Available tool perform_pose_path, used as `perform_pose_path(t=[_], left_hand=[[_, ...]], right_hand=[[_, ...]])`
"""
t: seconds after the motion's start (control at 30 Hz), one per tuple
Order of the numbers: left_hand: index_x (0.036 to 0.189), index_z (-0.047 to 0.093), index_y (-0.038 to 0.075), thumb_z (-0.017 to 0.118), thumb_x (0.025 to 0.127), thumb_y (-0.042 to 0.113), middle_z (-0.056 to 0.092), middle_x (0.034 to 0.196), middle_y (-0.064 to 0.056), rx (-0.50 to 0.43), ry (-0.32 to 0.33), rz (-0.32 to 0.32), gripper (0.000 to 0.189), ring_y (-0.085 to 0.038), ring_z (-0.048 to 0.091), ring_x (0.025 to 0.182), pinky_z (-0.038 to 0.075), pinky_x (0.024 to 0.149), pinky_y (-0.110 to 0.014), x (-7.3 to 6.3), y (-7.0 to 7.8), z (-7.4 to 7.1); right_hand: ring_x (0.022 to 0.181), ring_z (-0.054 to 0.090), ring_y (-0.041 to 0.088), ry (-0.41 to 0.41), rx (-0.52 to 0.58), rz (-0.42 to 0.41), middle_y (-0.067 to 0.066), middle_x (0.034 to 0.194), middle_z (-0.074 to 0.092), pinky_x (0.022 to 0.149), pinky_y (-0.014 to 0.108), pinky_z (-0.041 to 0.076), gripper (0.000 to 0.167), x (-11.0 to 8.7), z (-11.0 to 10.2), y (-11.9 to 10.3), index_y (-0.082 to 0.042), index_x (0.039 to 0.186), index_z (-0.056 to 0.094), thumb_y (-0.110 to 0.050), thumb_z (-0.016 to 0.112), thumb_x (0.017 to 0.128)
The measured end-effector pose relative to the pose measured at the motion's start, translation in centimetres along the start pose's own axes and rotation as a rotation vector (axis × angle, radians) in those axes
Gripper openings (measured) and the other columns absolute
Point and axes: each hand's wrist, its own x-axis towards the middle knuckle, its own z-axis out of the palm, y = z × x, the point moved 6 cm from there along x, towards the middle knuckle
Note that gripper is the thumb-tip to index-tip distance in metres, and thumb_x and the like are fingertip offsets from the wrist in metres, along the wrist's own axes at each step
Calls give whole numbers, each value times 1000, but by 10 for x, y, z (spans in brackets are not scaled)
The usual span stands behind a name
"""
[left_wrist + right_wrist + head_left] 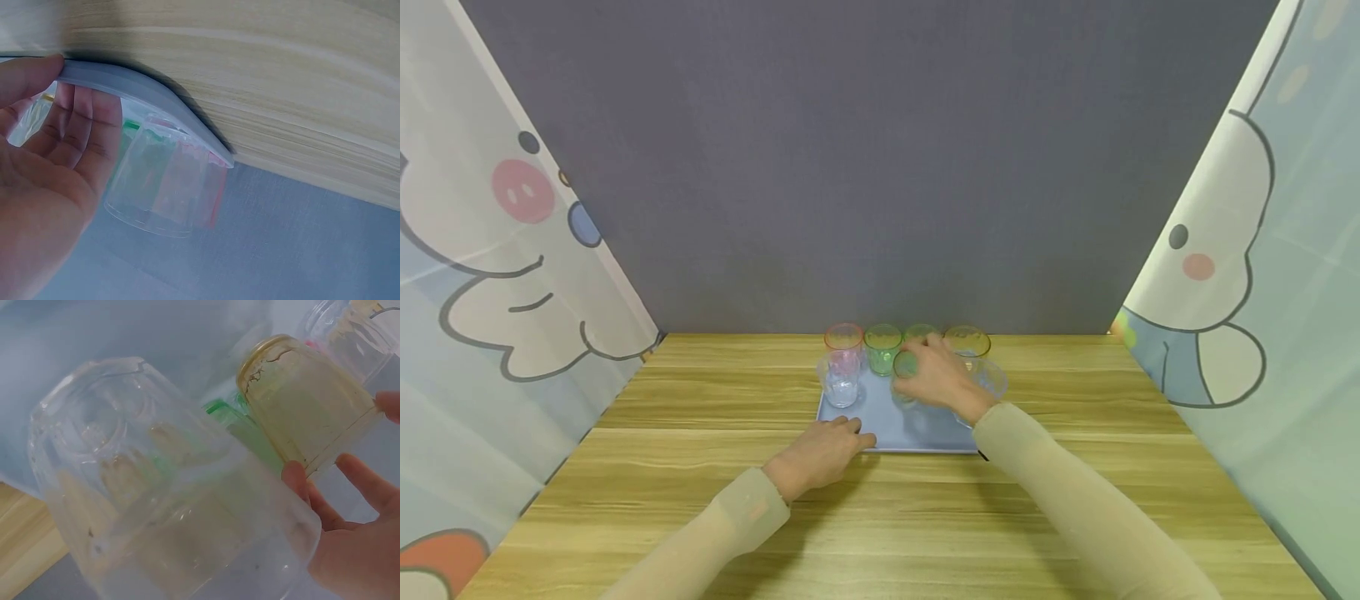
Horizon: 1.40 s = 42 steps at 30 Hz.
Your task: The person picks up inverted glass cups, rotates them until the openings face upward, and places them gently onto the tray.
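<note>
My right hand point(936, 371) grips a yellowish drinking glass point(306, 403) by its side, fingertips and thumb on opposite sides, over the middle of a pale blue tray point(887, 429). My left hand point(823, 454) holds the tray's front rim near its left corner, thumb on one side and fingers on the other in the left wrist view. At the tray's back stand a pink glass point(844, 340), a green glass point(882, 354), a greenish glass point(922, 332) partly behind my right hand, and an amber-rimmed glass point(967, 340). A clear glass point(841, 390) stands front left.
Another clear glass point(994, 379) is at the tray's right side, partly behind my right wrist, and looms large in the right wrist view. The tray lies on a wooden table point(715, 400) near its back edge. A grey panel point(880, 167) rises behind, printed curtains at both sides.
</note>
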Motion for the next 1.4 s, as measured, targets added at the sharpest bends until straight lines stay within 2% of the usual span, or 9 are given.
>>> perform_pose_path(t=[0.57,0.8,0.93,1.2,1.4], left_hand=[[108,66,19,75,88,4,62,93,-1,23,-31,-7,26,-20,63,81,56,64,-33,3,0,2],[109,67,20,74,89,5,61,93,-1,26,-29,-9,26,-20,62,81,55,64,-33,2,1,3],[108,66,19,75,89,5,61,93,-1,25,-26,-6,25,-19,62,82,55,66,-33,2,1,3],[110,67,18,77,87,5,63,96,-2,9,-27,-19,28,-20,63,85,56,69,-34,1,0,5],[108,68,18,78,85,5,62,93,0,2,-1,-18,29,-18,62,83,55,68,-32,0,-1,8]], right_hand=[[118,48,31,-21,-95,13,15,137,50,86,50,52,65,12,12,1,-16,143,59,-39,66,83],[125,47,36,-8,-92,26,17,140,50,92,56,51,62,11,13,0,-15,143,59,-41,66,87],[125,47,37,8,-95,33,20,139,51,97,54,49,60,12,14,-1,-14,142,60,-43,67,89],[125,48,37,44,-84,39,22,137,51,98,53,49,62,10,14,-4,-8,141,60,-45,69,92],[121,51,36,49,-88,17,20,134,53,93,52,51,58,5,12,-5,-8,142,59,-41,66,96]])
